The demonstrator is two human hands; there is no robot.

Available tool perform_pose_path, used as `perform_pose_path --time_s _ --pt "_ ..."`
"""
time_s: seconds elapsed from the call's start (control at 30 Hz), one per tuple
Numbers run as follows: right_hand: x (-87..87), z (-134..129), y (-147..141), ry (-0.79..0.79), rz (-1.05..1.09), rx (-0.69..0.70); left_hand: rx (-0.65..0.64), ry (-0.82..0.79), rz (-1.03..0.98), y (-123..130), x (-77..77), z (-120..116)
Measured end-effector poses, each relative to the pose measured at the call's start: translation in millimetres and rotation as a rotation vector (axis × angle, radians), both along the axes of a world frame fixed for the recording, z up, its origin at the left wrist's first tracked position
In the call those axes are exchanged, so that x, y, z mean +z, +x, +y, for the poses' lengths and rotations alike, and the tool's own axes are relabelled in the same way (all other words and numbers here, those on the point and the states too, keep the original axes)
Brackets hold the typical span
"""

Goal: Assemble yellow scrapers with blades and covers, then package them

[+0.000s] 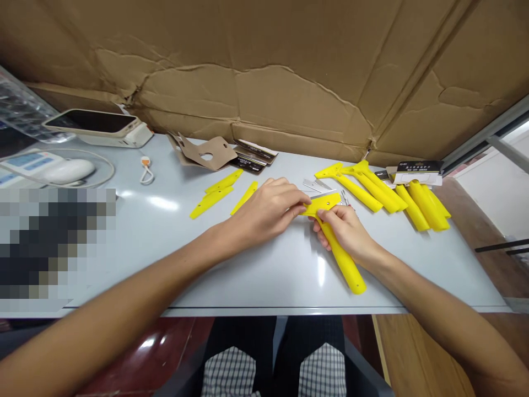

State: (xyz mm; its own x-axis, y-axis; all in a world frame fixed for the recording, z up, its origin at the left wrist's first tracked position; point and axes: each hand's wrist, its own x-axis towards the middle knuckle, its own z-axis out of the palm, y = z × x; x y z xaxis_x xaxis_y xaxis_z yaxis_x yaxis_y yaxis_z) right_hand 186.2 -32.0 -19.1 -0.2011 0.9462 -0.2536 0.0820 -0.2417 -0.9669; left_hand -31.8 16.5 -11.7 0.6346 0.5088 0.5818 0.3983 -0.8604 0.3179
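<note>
A yellow scraper (343,259) is held above the front middle of the table, its handle slanting down to the right. My right hand (349,229) is closed around the neck, thumb on top of the head. My left hand (270,212) pinches the head's left end; its fingertips partly hide that end. A metal blade (324,193) shows along the head's far edge. Just beyond lie loose metal blades (317,185), partly hidden. Flat yellow strips (212,201) rest left of my left hand, and more yellow scrapers (359,193) lie beyond my right hand.
Yellow handles (430,207) lean against a black-and-white card package (417,172) at the right. Cut brown card (209,153) and black packages (252,160) stand at the back, before a cardboard wall (268,99). A phone (97,121) and a white cable (146,172) are left.
</note>
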Motion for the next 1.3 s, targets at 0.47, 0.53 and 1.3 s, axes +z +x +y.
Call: perform_pose_path --time_s 0.47,0.53,1.3 --pt "0.1 0 -1 0.022 -0.004 -0.005 -0.014 -0.065 -0.056 1 -1.5 1" --pt "0.5 0 -1 0.017 -0.002 -0.009 0.031 -0.278 -0.140 2 -0.2 2" --pt "3.0 -1 -1 0.013 -0.018 0.001 0.127 -0.978 -0.341 9 3.3 0"
